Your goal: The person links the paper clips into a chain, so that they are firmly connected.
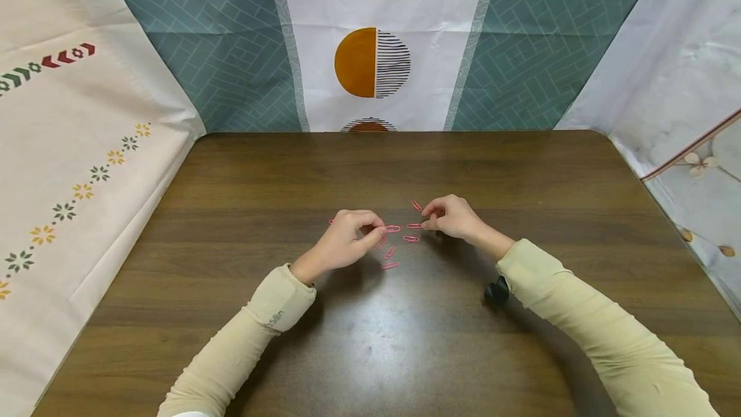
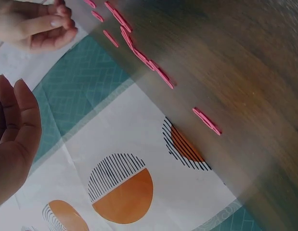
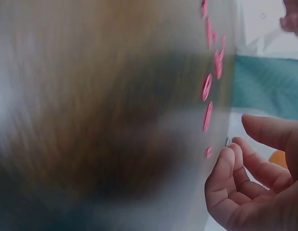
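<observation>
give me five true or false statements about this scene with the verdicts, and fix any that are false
1. Pink paper clips lie on the brown wood-grain table. True.
2. The left hand and the right hand are clasped together. False: they are apart.
3. In the head view, several paper clips show between the two hands. True.
4. The left sleeve is black. False: it is pale yellow.
5. The hanging cloth beyond the table carries a half-orange, half-striped circle. True.

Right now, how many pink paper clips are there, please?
8 clips visible: one left of the left hand, four near its fingers, three near the right hand; more may be hidden.
</observation>
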The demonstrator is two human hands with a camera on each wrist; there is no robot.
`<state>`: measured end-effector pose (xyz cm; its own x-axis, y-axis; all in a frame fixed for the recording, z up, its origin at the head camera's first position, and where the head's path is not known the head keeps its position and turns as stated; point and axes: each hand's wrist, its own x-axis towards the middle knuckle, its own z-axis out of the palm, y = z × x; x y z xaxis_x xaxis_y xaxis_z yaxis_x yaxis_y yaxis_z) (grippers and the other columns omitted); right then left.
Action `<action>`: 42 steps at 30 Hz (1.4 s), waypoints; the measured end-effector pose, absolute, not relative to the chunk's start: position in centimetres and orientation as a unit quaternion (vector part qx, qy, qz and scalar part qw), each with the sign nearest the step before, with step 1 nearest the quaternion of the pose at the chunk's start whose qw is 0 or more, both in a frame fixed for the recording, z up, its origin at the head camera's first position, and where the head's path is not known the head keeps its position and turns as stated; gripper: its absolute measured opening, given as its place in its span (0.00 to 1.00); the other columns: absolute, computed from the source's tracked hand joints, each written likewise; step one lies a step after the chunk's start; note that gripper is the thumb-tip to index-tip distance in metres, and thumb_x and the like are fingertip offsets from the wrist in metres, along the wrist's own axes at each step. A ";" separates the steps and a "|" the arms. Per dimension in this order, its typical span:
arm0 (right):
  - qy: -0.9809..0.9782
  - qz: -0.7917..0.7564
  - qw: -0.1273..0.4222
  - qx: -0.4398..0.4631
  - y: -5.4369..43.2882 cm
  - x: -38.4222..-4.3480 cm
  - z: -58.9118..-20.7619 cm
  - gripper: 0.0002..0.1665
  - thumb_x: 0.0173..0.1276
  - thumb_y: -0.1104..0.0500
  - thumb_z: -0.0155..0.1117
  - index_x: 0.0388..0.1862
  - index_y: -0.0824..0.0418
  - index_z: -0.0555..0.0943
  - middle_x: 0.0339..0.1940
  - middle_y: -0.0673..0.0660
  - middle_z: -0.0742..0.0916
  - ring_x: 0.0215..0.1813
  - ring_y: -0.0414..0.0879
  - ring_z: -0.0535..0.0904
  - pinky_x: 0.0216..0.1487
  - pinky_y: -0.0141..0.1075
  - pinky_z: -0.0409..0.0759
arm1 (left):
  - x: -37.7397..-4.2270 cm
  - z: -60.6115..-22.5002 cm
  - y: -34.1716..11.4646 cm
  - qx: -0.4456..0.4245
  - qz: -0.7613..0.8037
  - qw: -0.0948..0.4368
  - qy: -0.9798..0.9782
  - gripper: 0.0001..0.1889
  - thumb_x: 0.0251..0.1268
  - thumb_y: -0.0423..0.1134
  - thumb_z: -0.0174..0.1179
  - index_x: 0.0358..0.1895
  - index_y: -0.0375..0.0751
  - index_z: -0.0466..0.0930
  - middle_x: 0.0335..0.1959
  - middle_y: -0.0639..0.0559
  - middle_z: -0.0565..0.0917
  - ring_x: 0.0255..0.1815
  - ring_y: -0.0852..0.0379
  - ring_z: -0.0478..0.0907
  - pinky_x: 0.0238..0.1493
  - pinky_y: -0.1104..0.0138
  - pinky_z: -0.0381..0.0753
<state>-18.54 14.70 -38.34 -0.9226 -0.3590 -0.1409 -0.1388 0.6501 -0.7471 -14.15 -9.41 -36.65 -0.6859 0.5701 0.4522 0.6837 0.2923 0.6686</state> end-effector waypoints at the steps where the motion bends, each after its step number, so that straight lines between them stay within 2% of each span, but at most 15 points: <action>1: 0.901 -0.388 0.136 -0.136 14.7 -18.9 -38.4 0.12 0.55 0.64 0.67 0.38 0.68 0.81 0.19 0.51 0.77 0.24 0.44 0.69 0.30 0.36 0.67 | -14.2 -36.6 -9.4 -0.392 -0.447 0.064 -0.802 0.07 0.58 0.27 0.54 0.25 0.35 0.79 0.21 0.49 0.79 0.22 0.64 0.73 0.28 0.72 0.74; 10: 0.927 -0.327 0.113 -0.142 14.3 -21.5 -39.1 0.16 0.57 0.62 0.65 0.45 0.66 0.80 0.24 0.54 0.80 0.25 0.45 0.71 0.32 0.38 0.69 | -14.2 -36.4 -9.5 -0.386 -0.448 0.054 -0.805 0.06 0.58 0.27 0.55 0.26 0.33 0.79 0.21 0.48 0.79 0.24 0.63 0.73 0.30 0.71 0.75; 17: 0.938 -0.281 0.096 -0.179 14.1 -22.9 -39.5 0.20 0.58 0.61 0.65 0.51 0.64 0.79 0.22 0.56 0.80 0.22 0.45 0.69 0.25 0.35 0.65 | -14.2 -36.5 -9.6 -0.390 -0.446 0.054 -0.803 0.06 0.58 0.27 0.55 0.26 0.33 0.79 0.21 0.47 0.79 0.23 0.64 0.74 0.28 0.72 0.75; 22: 0.939 -0.262 0.096 -0.202 13.9 -23.3 -39.6 0.20 0.58 0.61 0.65 0.51 0.62 0.80 0.21 0.55 0.82 0.21 0.43 0.66 0.23 0.33 0.62 | -14.2 -36.5 -9.5 -0.395 -0.443 0.055 -0.803 0.06 0.58 0.27 0.54 0.26 0.34 0.79 0.21 0.50 0.79 0.22 0.65 0.73 0.27 0.72 0.74; 25: 0.939 -0.256 0.094 -0.208 13.8 -23.3 -39.7 0.18 0.58 0.62 0.65 0.50 0.61 0.81 0.26 0.56 0.84 0.22 0.44 0.67 0.24 0.34 0.62 | -14.2 -36.4 -9.5 -0.398 -0.443 0.055 -0.801 0.06 0.58 0.27 0.54 0.26 0.34 0.79 0.21 0.50 0.79 0.22 0.65 0.73 0.27 0.72 0.74; 29: 0.939 -0.255 0.087 -0.213 13.9 -23.2 -39.8 0.18 0.58 0.62 0.65 0.49 0.60 0.81 0.39 0.59 0.85 0.33 0.49 0.76 0.30 0.37 0.69 | -14.2 -36.3 -9.4 -0.398 -0.444 0.055 -0.801 0.06 0.58 0.27 0.54 0.26 0.34 0.79 0.20 0.51 0.79 0.22 0.65 0.73 0.27 0.72 0.74; 33: 0.938 -0.257 0.084 -0.219 13.8 -23.2 -39.9 0.18 0.58 0.63 0.64 0.50 0.59 0.81 0.46 0.60 0.83 0.40 0.50 0.77 0.32 0.38 0.70 | -14.2 -36.2 -9.4 -0.397 -0.442 0.054 -0.803 0.06 0.58 0.27 0.54 0.26 0.33 0.79 0.20 0.52 0.78 0.22 0.65 0.73 0.27 0.71 0.74; 38: 0.938 -0.263 0.085 -0.211 13.8 -23.2 -40.0 0.16 0.58 0.64 0.64 0.47 0.61 0.82 0.42 0.60 0.85 0.33 0.47 0.75 0.28 0.35 0.66 | -14.2 -36.3 -9.4 -0.395 -0.439 0.053 -0.805 0.06 0.59 0.27 0.54 0.26 0.33 0.79 0.21 0.52 0.79 0.22 0.65 0.73 0.27 0.70 0.75; 42: 0.938 -0.267 0.078 -0.209 13.8 -23.2 -40.1 0.13 0.57 0.65 0.65 0.43 0.63 0.83 0.31 0.56 0.84 0.31 0.46 0.75 0.31 0.38 0.70 | -14.2 -36.3 -9.3 -0.396 -0.438 0.053 -0.805 0.06 0.58 0.27 0.54 0.26 0.33 0.79 0.21 0.53 0.78 0.23 0.65 0.73 0.27 0.70 0.75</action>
<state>-23.24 13.83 -40.06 -0.9001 -0.4343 -0.0340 -0.3513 0.7699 -0.5327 -14.22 -9.34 -36.32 -0.6803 0.5911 0.4333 0.6847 0.3016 0.6635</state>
